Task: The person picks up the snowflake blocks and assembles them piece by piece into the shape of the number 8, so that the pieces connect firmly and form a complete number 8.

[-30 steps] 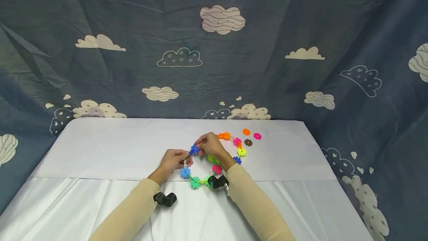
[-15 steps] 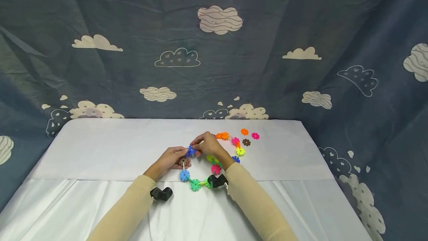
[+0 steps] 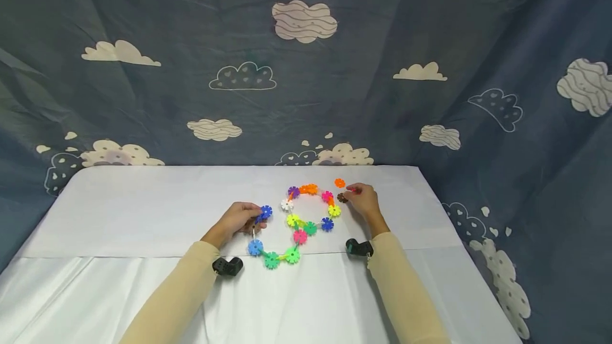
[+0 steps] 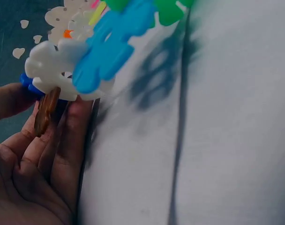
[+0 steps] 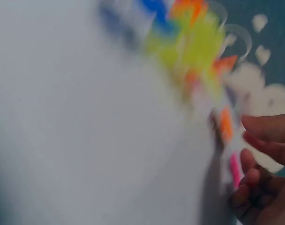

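Observation:
My left hand (image 3: 236,219) pinches the loose end of a chain of flower-shaped interlocking discs, at a dark blue disc (image 3: 265,212). In the left wrist view a brown disc (image 4: 48,112) sits by those fingers, joined to a white disc (image 4: 53,68), with a light blue disc (image 4: 109,47) beyond. My right hand (image 3: 364,200) is over loose discs on the right, thumb and fingers apart in the right wrist view. A pink disc (image 5: 235,168) is close by its fingertips, and a brown disc (image 3: 341,197) lies just left of them.
The chain closes into a ring with a yellow disc (image 3: 334,211) and a purple disc (image 3: 294,192), and its tail curves past a green disc (image 3: 271,260). A loose orange disc (image 3: 339,182) lies behind on the white table (image 3: 143,211). A cloud-print curtain (image 3: 306,89) hangs behind.
My right hand has let go of the blue disc and moved right to the loose discs. My left hand still holds the chain's end, where the blue disc now sits.

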Demonstrator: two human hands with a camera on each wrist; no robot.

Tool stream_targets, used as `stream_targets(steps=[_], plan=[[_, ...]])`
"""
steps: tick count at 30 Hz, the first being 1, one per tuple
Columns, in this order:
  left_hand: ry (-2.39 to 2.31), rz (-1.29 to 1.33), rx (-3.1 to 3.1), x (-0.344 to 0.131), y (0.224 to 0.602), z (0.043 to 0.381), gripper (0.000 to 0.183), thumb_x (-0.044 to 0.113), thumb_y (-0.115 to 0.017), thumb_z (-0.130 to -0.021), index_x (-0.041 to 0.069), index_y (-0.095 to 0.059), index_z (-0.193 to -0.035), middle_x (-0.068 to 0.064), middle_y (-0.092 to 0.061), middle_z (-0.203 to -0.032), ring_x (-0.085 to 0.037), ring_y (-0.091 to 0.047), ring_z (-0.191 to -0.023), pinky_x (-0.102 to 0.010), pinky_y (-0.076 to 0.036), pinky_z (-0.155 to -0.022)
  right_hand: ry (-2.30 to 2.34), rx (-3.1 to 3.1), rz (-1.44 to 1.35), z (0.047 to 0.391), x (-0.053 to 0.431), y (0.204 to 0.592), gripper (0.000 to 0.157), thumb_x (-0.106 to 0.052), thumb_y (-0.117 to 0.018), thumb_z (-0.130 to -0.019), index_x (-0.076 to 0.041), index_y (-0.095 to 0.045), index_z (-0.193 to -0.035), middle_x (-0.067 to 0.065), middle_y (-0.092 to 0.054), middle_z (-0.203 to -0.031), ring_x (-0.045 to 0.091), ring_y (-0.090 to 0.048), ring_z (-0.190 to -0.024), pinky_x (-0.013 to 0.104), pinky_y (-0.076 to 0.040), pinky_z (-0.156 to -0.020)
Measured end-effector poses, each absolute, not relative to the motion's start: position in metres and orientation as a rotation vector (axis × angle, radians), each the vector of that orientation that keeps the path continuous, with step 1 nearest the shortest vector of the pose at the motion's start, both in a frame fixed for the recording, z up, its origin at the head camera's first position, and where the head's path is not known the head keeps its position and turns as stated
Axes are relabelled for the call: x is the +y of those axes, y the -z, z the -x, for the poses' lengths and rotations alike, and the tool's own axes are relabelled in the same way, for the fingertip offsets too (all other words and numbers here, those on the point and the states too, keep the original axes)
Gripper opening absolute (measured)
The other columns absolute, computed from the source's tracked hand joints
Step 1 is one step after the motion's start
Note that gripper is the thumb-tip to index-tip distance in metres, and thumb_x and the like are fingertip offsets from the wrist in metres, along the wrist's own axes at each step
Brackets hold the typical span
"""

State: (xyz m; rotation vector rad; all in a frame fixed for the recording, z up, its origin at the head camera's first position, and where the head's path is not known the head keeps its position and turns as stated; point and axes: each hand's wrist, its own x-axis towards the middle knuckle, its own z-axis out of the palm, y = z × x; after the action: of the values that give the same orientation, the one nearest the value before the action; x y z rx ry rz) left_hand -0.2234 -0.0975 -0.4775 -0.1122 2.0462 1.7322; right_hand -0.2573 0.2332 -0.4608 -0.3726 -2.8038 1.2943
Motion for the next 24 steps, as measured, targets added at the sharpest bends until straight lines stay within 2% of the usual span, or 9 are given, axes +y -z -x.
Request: stream_targets(steps=[2, 5, 12, 19, 21, 24], plan=[[-1.716, 0.1, 2.048, -0.1, 0.477, 0.224, 0.021, 0.015, -0.054, -0.099, -0.003, -0.062, -0.105, -0.008, -0.072, -0.078, -0.008, -0.058, -0.056, -0.02, -0.04, -0.048, -1.219, -2.912, 0.369, 0.26, 0.241, 0.47, 0.037, -0.018, -0.068, -0.09, 0.001, -0.063, -0.121, 0.016, -0.059, -0.101, 0.028, -0.05, -0.092, 0.037, -0.047, -0.083], [-1.679, 0.059, 2.072, -0.102, 0.476, 0.225, 0.021, 0.018, -0.053, -0.1, -0.001, -0.063, -0.101, -0.007, -0.072, -0.078, -0.007, -0.054, -0.055, -0.02, -0.038, -0.047, -1.117, -2.998, 0.292, 0.263, 0.243, 0.477, 0.041, -0.02, -0.07, -0.09, 0.0, -0.06, -0.124, 0.014, -0.056, -0.098, 0.028, -0.049, -0.092, 0.04, -0.046, -0.087], [-1.699, 0.038, 2.093, -0.099, 0.477, 0.224, 0.022, 0.017, -0.054, -0.099, -0.002, -0.064, -0.102, -0.007, -0.071, -0.078, -0.007, -0.054, -0.054, -0.02, -0.038, -0.048, -1.101, -2.969, 0.296, 0.264, 0.242, 0.476, 0.025, -0.014, -0.073, -0.086, 0.0, -0.061, -0.104, 0.013, -0.056, -0.089, 0.028, -0.05, -0.086, 0.037, -0.047, -0.08], [-1.698, 0.068, 2.173, -0.097, 0.479, 0.223, 0.023, 0.017, -0.057, -0.097, -0.003, -0.067, -0.103, -0.004, -0.069, -0.078, -0.008, -0.049, -0.056, -0.021, -0.04, -0.049, -1.535, -2.698, 0.293, 0.252, 0.242, 0.471, 0.022, -0.003, -0.074, -0.084, 0.006, -0.066, -0.103, 0.017, -0.068, -0.091, 0.015, -0.061, -0.071, 0.02, -0.053, -0.062], [-1.694, 0.059, 2.175, -0.096, 0.479, 0.223, 0.023, 0.017, -0.057, -0.097, -0.003, -0.067, -0.104, -0.004, -0.069, -0.077, -0.008, -0.049, -0.055, -0.021, -0.04, -0.049, -1.65, -2.598, 0.227, 0.244, 0.231, 0.464, 0.022, -0.001, -0.072, -0.084, 0.009, -0.066, -0.103, 0.019, -0.069, -0.093, 0.014, -0.064, -0.069, 0.02, -0.055, -0.061], [-1.698, 0.045, 2.155, -0.096, 0.478, 0.223, 0.024, 0.018, -0.056, -0.098, -0.003, -0.067, -0.103, -0.006, -0.07, -0.077, -0.009, -0.05, -0.052, -0.021, -0.04, -0.047, -1.72, -2.562, 0.037, 0.234, 0.203, 0.449, 0.019, 0.001, -0.072, -0.084, 0.01, -0.067, -0.1, 0.021, -0.069, -0.093, 0.02, -0.068, -0.071, 0.024, -0.057, -0.063]])
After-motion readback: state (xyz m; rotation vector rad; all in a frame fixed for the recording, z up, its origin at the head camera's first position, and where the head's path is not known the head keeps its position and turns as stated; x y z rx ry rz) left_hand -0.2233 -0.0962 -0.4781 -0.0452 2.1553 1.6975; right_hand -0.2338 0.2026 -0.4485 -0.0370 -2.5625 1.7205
